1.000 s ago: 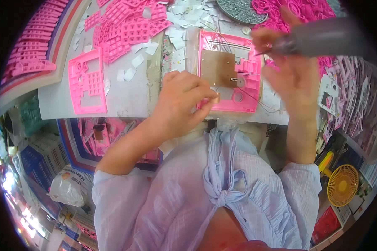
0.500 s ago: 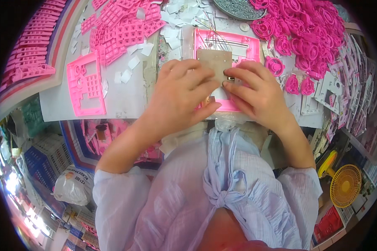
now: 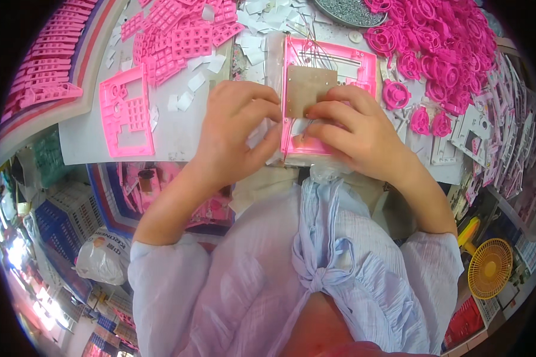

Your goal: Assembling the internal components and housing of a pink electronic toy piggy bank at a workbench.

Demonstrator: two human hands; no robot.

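Observation:
A pink plastic housing point(image 3: 289, 56) lies in front of me, with a brown circuit board point(image 3: 307, 89) over its middle. Thin wires point(image 3: 311, 44) rise from the far end of the housing. My left hand point(image 3: 235, 128) is at the housing's left edge, fingers curled, with a gap between thumb and fingers; I see nothing held. My right hand point(image 3: 366, 134) reaches over the housing from the right. Its bent, parted fingers are at the board's near right corner and slightly blurred. That hand hides the housing's near right part.
Pink keypad pieces point(image 3: 190, 38) and white paper slips point(image 3: 196, 81) lie at far left, near another pink housing point(image 3: 127, 113). Bright pink round parts point(image 3: 432, 47) pile up at right, beside stacked white panels point(image 3: 476, 125). A round tray point(image 3: 351, 15) of small metal pieces stands behind.
My left hand has drawn back left from the board to the housing's edge. My right hand has shifted slightly left over the board's near corner, uncovering more of the board.

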